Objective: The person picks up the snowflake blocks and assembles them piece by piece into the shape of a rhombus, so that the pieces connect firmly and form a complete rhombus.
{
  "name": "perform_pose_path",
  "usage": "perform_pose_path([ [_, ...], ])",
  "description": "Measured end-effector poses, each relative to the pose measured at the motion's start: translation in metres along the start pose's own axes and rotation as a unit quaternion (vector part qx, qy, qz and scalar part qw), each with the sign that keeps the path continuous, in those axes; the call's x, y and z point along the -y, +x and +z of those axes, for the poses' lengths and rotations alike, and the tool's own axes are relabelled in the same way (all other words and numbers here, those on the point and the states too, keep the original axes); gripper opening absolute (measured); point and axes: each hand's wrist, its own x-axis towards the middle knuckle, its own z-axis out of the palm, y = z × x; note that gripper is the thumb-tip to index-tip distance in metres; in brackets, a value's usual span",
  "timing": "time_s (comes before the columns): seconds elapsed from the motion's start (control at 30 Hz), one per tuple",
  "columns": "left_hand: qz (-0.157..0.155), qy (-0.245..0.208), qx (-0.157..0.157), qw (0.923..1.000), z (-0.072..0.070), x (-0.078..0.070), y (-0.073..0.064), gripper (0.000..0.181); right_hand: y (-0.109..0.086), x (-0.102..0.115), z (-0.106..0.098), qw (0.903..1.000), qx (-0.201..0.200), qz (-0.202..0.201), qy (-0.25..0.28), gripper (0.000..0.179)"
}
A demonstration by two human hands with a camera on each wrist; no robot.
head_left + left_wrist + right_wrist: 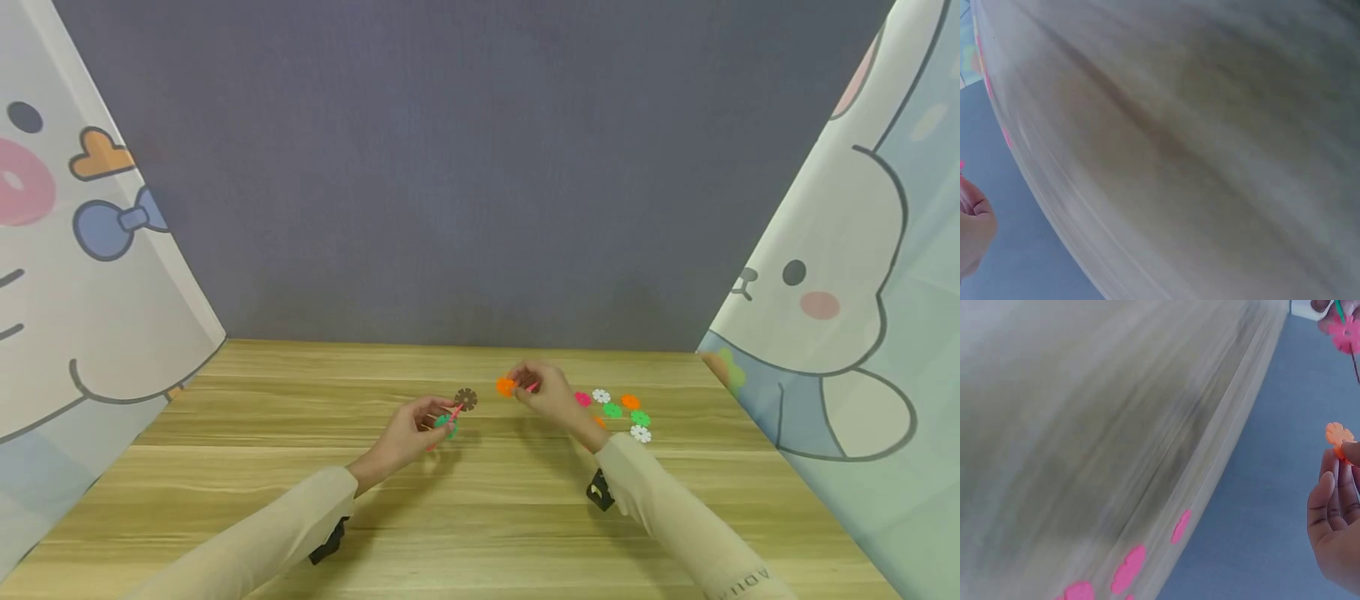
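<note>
My left hand [408, 429] grips a small cluster of slotted plastic flower discs above the table. The cluster shows a green disc [442, 427], a pink disc [456, 412] seen edge-on, and a brown disc [467, 399] at its outer end. To the right, my right hand [551, 396] pinches an orange disc [506, 387] between thumb and fingers, apart from the cluster. Something pink shows by the right fingers; whether it is held, I cannot tell. The right wrist view shows the orange disc [1337, 434] at the fingertips, with the cluster's pink disc [1346, 334] above it.
Several loose discs lie on the wooden table [480, 517] right of my right hand, among them a pink disc [582, 399], a white disc [641, 434] and a green disc [612, 410]. A dark grey panel [450, 183] rises behind the table; cartoon-printed cloths flank it.
</note>
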Motion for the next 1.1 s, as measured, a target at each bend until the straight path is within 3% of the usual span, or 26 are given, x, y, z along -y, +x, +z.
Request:
perform_pose_path([
  [0.33,0.004,-0.009,0.004,0.9999,0.003,-0.003,0.0,0.039,-0.022,0.039,0.004,0.9995,0.012,-0.004,0.03,0.011],
  [0.63,0.005,-0.001,0.003,1.0,0.003,-0.036,-0.011,0.035,-0.022,0.017,0.025,0.9992,-0.014,-0.023,0.028,0.011],
  [0.73,0.008,-0.003,0.004,1.0,0.003,-0.032,-0.01,0.035,-0.022,0.016,0.029,0.9991,-0.025,-0.034,0.009,0.012],
  [0.97,0.018,-0.015,0.012,0.9997,0.005,-0.005,0.0,0.039,-0.023,0.018,0.036,0.9972,-0.044,-0.046,-0.04,0.013],
  [1.1,0.012,-0.018,0.013,0.9997,0.004,-0.006,0.0,0.041,-0.024,0.018,0.038,0.9957,-0.054,-0.06,-0.043,0.013],
])
